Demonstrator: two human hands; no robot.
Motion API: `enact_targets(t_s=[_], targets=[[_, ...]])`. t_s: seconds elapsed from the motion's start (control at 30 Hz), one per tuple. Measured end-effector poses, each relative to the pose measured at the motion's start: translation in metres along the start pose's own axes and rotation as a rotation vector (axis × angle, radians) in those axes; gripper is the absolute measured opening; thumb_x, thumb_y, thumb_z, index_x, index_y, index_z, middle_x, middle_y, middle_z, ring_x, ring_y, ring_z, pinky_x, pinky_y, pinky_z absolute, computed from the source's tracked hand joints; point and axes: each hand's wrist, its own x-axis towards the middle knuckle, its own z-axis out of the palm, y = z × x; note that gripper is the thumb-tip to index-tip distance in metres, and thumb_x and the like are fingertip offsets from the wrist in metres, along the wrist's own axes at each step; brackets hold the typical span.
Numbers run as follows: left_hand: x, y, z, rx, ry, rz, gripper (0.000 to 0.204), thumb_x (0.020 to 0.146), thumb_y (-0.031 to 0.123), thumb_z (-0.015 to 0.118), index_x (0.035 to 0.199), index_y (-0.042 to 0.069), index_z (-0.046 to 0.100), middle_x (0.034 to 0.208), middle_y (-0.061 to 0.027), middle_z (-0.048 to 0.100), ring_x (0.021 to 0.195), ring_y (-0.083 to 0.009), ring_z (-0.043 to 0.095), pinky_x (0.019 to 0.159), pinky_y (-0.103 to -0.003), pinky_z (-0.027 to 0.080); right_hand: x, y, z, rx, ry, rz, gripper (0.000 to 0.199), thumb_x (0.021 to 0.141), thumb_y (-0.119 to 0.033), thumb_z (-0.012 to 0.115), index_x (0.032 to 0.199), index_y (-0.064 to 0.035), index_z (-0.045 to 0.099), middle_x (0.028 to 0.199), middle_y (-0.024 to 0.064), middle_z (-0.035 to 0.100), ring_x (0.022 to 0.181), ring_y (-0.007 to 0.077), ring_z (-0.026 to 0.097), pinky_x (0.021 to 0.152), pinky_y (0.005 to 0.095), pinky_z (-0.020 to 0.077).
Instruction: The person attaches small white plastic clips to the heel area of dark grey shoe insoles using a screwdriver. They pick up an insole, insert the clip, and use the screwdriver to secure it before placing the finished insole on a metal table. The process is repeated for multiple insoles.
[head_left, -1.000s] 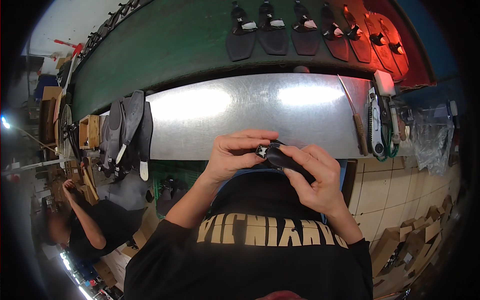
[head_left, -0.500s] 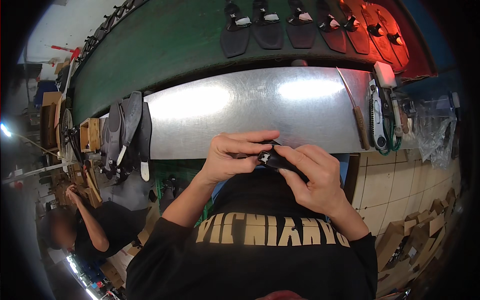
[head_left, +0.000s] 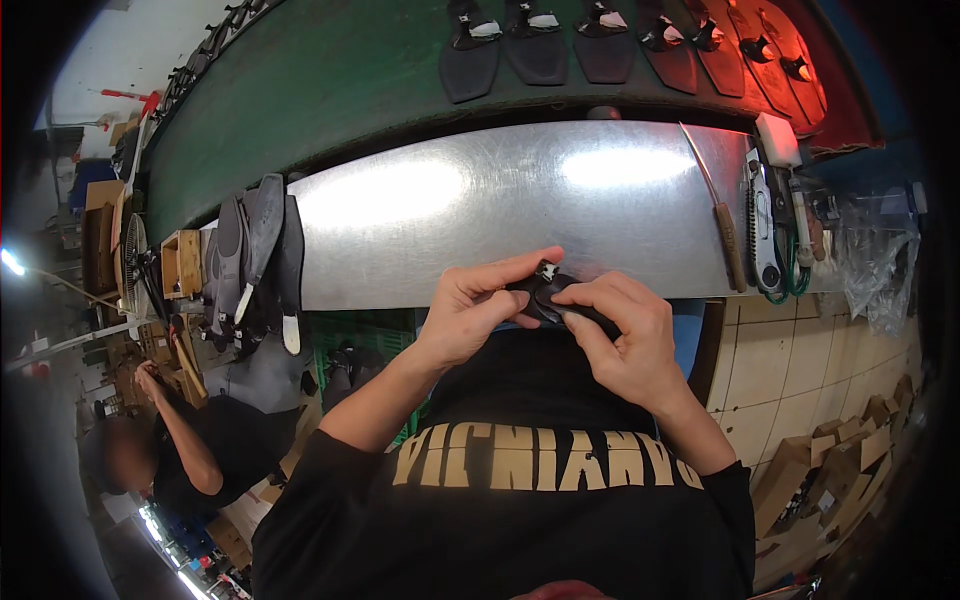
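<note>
Both hands hold a black sandal piece [head_left: 545, 295] just over the near edge of the metal worktop [head_left: 520, 215]. It has a dark curved strap and a small silvery-white patch at its upper end. My left hand [head_left: 468, 315] grips its left side, with thumb and fingers closed around it. On its right part, thumb and forefinger of my right hand [head_left: 630, 340] pinch the dark material. The fingers cover much of the piece, so its whole shape is hidden.
Black sandal soles with straps [head_left: 540, 60] line the green conveyor [head_left: 350, 95]. An awl [head_left: 728, 245] and a utility knife [head_left: 764, 235] lie at right. Loose insoles [head_left: 262, 240] hang over the worktop's left end. Another person [head_left: 225, 435] works at left. Cardboard boxes [head_left: 825, 470] stand at lower right.
The sandal piece has been turned in my hands, and its silvery-white patch has moved up and right. My left thumb now presses on the strap; my right hand keeps its pinch.
</note>
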Motion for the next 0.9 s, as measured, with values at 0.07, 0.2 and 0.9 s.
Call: enact_targets(t_s=[0.07, 0.2, 0.9], targets=[[-0.001, -0.002, 0.002, -0.009, 0.017, 0.015, 0.042, 0.085, -0.009, 0.046, 0.122, 0.003, 0.062, 0.129, -0.0203, 0.057, 0.104, -0.0227, 0.065, 0.074, -0.028, 0.061, 0.001, -0.001, 0.001, -0.034, 0.008, -0.018, 0.016, 0.072, -0.002, 0.070, 0.087, -0.0068, 0.069, 0.074, 0.0079, 0.059, 0.066, 0.0256, 0.060, 0.059, 0.0345, 0.0473], [-0.001, 0.001, 0.007, 0.022, 0.047, -0.001, 0.043, 0.085, -0.010, 0.046, 0.122, 0.003, 0.062, 0.128, -0.0202, 0.057, 0.105, -0.0231, 0.064, 0.073, -0.028, 0.061, 0.002, -0.004, 0.001, -0.138, 0.014, -0.079, 0.015, 0.071, -0.001, 0.069, 0.085, -0.0072, 0.070, 0.071, 0.0065, 0.055, 0.065, 0.0243, 0.058, 0.058, 0.0352, 0.0465], [0.017, 0.020, 0.007, 0.156, -0.050, -0.230, 0.046, 0.077, -0.005, 0.054, 0.122, 0.001, 0.063, 0.114, -0.0106, 0.068, 0.086, -0.0098, 0.066, 0.070, -0.020, 0.055, 0.005, 0.015, -0.007, 0.064, -0.208, 0.005, 0.026, 0.065, -0.009, 0.078, 0.088, -0.0106, 0.066, 0.079, 0.0052, 0.055, 0.075, 0.0230, 0.058, 0.065, 0.0333, 0.0455]])
